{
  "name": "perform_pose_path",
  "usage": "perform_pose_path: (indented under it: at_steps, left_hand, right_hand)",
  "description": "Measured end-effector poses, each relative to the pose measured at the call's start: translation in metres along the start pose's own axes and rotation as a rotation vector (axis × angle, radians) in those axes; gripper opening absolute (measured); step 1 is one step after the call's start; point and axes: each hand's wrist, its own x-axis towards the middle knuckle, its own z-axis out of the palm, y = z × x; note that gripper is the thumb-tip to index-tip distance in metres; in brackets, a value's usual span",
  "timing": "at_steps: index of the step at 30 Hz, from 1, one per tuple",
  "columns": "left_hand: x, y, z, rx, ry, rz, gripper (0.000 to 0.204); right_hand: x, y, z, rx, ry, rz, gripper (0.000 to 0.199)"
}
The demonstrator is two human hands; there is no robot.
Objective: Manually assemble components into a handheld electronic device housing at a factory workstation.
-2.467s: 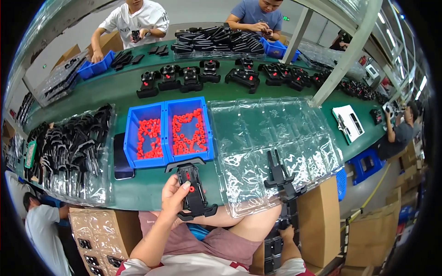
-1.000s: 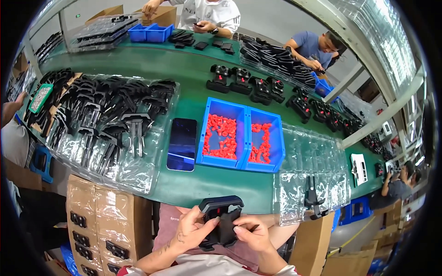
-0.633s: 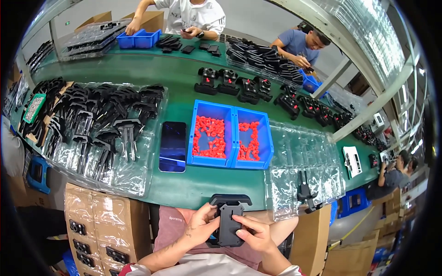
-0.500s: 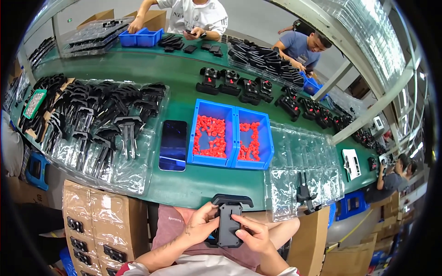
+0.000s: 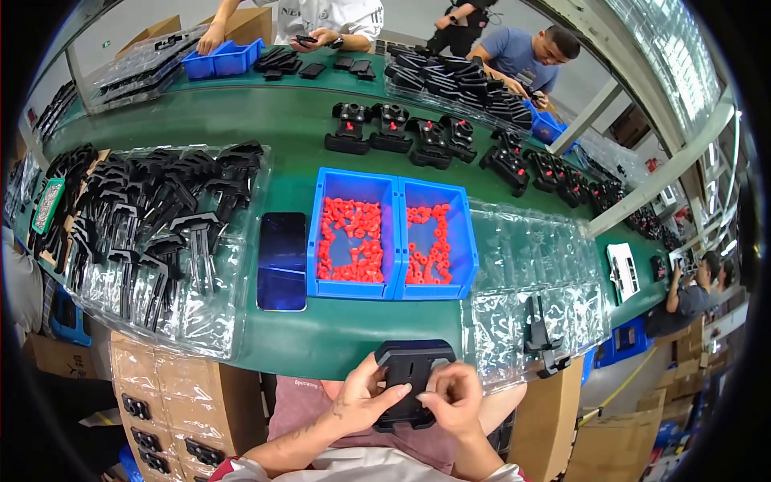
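Observation:
Above my lap, just off the table's front edge, is a black plastic phone holder (image 5: 408,366) with a wide top jaw and a flat body. My left hand (image 5: 359,402) is wrapped round its left side, thumb across the front. At the holder's right edge, my right hand (image 5: 456,399) has curled fingers, with thumb and index tips close together against the black body. Whatever those fingertips pinch is hidden or too small to make out. Beyond the holder stand two joined blue bins (image 5: 393,292) containing small red plastic parts (image 5: 351,241).
A dark smartphone (image 5: 282,261) lies left of the bins. Many black two-pronged brackets (image 5: 169,201) cover a clear plastic tray at left. Another clear tray (image 5: 514,265) at right carries one black bracket (image 5: 543,333). Assembled black holders (image 5: 351,128) line the back. Co-workers sit across the table.
The holder's top has tipped toward me, and its jaw looks closer to the body. My right index finger has curled in from lying on the holder's face. The view has shifted slightly.

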Motion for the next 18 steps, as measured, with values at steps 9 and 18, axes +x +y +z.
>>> perform_pose_path:
  at_steps: [9, 18]
  left_hand:
    - [0.0, 0.002, 0.006, 0.191, -0.091, -0.059, 0.051]
    - [0.004, 0.026, -0.009, 0.234, -0.079, 0.07, 0.039]
  right_hand:
    - [-0.002, 0.013, -0.004, 0.415, 0.172, 0.071, 0.035]
    - [0.008, 0.009, 0.018, 0.194, 0.18, -0.053, 0.036]
